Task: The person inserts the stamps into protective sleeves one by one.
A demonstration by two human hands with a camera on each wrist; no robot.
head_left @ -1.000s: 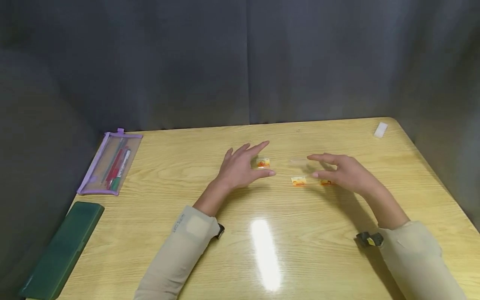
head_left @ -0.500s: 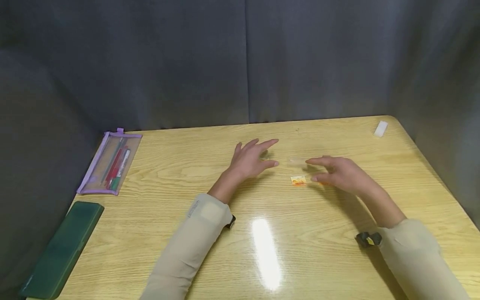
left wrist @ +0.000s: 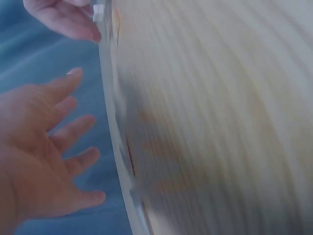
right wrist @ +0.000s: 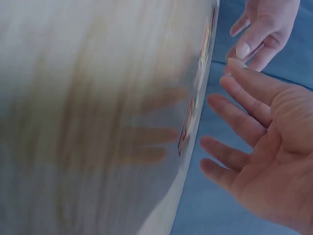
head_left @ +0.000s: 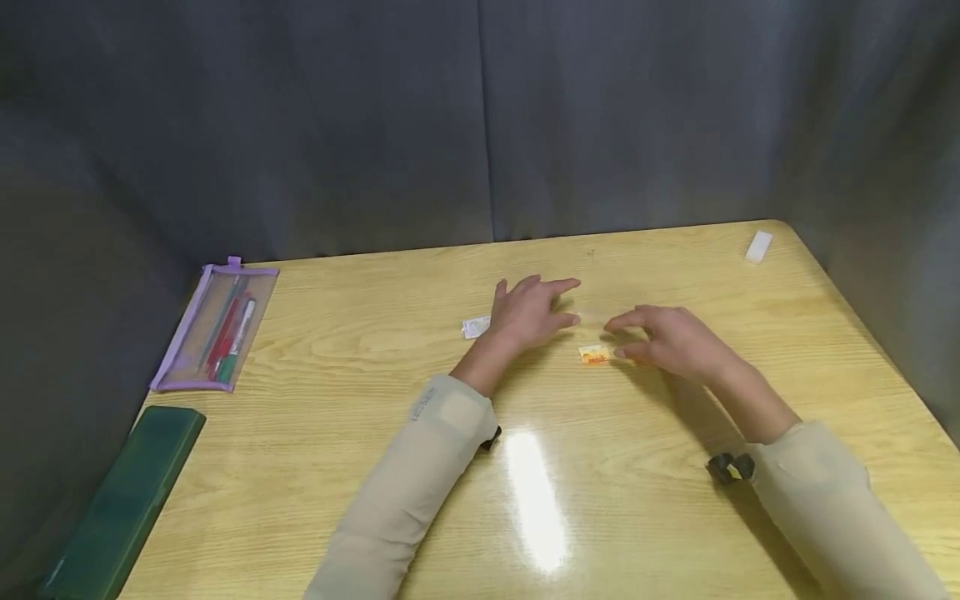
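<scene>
My left hand point(head_left: 528, 312) hovers over the table with fingers spread and nothing in its grasp. A small whitish packet point(head_left: 476, 327) lies just left of it, partly hidden by the hand. To the right, my right hand point(head_left: 675, 337) is held above the table, thumb and fingers apart and holding nothing. Close to its thumb lies a small yellow-orange packet point(head_left: 595, 355). A bit of orange shows under the right hand, mostly hidden. In the right wrist view a flat packet point(right wrist: 187, 122) is seen edge-on near the relaxed fingers. Something clear and faint lies between the hands.
A purple-edged mesh pouch point(head_left: 213, 329) with pens lies at the table's left, above a dark green case point(head_left: 123, 504). A small white block point(head_left: 758, 247) sits near the far right corner. Dark curtains point(head_left: 337, 125) surround the wooden table point(head_left: 615, 500).
My left hand has moved right, past an orange-yellow packet that it now covers, and the whitish packet has come into sight behind it. The right hand has barely shifted.
</scene>
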